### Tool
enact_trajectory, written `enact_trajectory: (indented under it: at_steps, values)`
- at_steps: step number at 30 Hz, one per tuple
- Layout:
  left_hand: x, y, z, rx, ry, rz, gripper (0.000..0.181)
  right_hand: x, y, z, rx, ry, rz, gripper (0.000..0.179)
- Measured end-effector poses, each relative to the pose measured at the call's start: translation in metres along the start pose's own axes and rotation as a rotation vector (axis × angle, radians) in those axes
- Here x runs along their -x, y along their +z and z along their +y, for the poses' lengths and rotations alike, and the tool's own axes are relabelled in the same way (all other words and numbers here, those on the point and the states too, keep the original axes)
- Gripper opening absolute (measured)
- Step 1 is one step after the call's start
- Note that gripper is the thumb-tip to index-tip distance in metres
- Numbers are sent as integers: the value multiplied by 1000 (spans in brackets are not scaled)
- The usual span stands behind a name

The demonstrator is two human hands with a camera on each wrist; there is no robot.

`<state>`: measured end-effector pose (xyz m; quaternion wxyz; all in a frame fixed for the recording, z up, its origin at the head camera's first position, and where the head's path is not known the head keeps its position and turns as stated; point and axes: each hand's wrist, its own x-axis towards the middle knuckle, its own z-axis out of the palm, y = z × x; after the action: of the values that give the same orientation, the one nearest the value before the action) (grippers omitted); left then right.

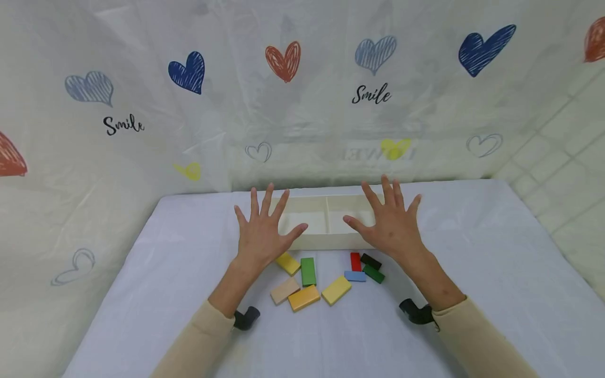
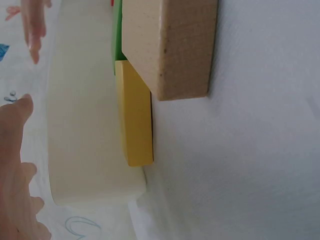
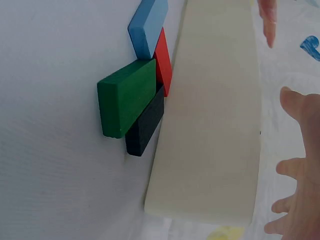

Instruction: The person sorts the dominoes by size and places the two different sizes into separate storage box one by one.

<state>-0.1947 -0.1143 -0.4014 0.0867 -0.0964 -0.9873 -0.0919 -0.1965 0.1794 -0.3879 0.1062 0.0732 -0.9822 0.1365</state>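
Head view: bare left hand (image 1: 261, 239) and bare right hand (image 1: 394, 231) spread over cream rectangular two-compartment box (image 1: 333, 242), nothing gripped

Box: at the far side of the table, looks like plastic, long side to the person. Hands are over its two ends, fingers straight and fanned, no grip on either. Wrist views show thumbs above the rim, apart from it. I'd hold that clearance; a brushed rim could shift a light box.

In front of it, left: yellow rectangular block (image 1: 288, 263), bright green rectangular block (image 1: 308, 271), bare-wood rectangular block (image 1: 285, 290), orange-yellow rectangular block (image 1: 304, 298), pale yellow rectangular block (image 1: 336, 290). Right, smaller: red (image 1: 355, 261), blue (image 1: 355, 276), black (image 1: 371, 261) and dark green (image 1: 374, 273) rectangular blocks.

Handling, my judgement: fanned fingers are too wide for these. Thumb and forefinger across the narrow width suits. Pale yellow has most room round it, so easiest access. Right cluster is tight; can't tell if dark green touches black or sits just beside. Ease those apart before lifting, or a neighbour may drag.

Under all: white tablecloth (image 1: 472, 252). Behind: heart-printed white sheet (image 1: 312, 110).
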Motion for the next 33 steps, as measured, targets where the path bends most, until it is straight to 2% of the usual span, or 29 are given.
enact_trajectory:
  at_steps: [11, 18, 22, 26, 30, 33]
  values:
    - [4, 4, -3, 4, -6, 7, 92, 4, 1, -2, 4, -12, 33, 94]
    - [7, 6, -7, 65, 2, 2, 89, 8, 2, 3, -105, 14, 8, 94]
    - [6, 5, -9, 147, 53, 74, 83, 8, 0, 12, -231, 33, -27, 94]
    - [7, 5, -11, 241, 109, 179, 73, 10, -1, 19, -335, 55, -119, 100]
    - [10, 6, -11, 328, 155, 264, 61, 13, 1, 23, -395, 74, -225, 107]
    - [13, 6, -11, 365, 176, 303, 56, 16, 5, 25, -420, 90, -252, 109]
